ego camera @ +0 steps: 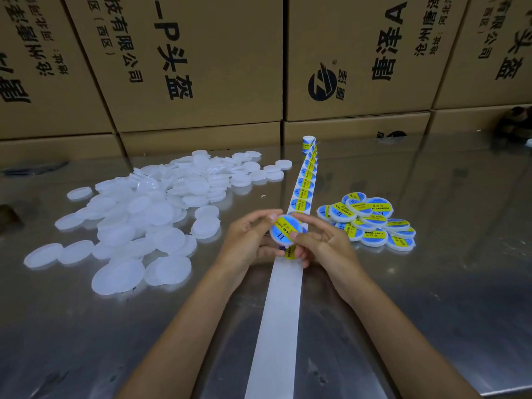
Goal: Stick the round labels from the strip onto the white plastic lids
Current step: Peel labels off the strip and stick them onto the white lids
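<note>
A white plastic lid (285, 230) with a blue and yellow round label on it is held tilted above the table, in the middle of the head view. My left hand (249, 240) grips its left edge and my right hand (322, 240) presses on its right side. The label strip (305, 185) runs away from my hands to a small roll (309, 144); its bare white backing (280, 318) trails toward me. Another label (290, 251) shows just below the lid, partly hidden by my fingers. Many plain white lids (149, 214) lie in a loose heap to the left.
A pile of labelled lids (371, 220) sits right of my hands. The table (431, 283) is shiny metal. Stacked brown cardboard boxes (201, 67) with black print form a wall along the back edge. Something dark (515, 119) lies at the far right.
</note>
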`<state>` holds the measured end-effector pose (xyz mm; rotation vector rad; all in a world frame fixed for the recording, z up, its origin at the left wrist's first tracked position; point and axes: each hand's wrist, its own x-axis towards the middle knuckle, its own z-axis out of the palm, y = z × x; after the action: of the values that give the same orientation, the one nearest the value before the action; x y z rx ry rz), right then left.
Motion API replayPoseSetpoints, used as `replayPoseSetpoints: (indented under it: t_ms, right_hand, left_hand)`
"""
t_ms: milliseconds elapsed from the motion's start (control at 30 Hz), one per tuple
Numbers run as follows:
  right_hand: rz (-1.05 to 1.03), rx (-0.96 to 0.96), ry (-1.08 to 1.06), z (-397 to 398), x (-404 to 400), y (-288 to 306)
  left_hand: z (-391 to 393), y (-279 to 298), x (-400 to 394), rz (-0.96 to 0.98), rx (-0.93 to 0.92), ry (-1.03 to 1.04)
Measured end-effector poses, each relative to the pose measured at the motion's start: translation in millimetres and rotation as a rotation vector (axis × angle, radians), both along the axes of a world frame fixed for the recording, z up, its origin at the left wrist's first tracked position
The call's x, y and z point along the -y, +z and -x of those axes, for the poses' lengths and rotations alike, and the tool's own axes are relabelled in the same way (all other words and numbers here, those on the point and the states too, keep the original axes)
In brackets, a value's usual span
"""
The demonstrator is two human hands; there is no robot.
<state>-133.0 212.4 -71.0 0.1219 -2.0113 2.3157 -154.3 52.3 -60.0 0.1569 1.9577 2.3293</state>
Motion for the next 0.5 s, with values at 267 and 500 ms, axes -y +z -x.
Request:
replayPoseSetpoints:
  t_ms: [267,500]
  right_hand:
    - [0.259,-0.028,-0.583,15.6,-34.6,-0.3]
    - [0.271,0.04,-0.571,12.5,-43.4,0.0]
  left_hand:
    - [-0.7,2.0,1.5,0.072,0.037,0.024]
    - [1.2,-0.1,1.9,0.098,0.034,0.079]
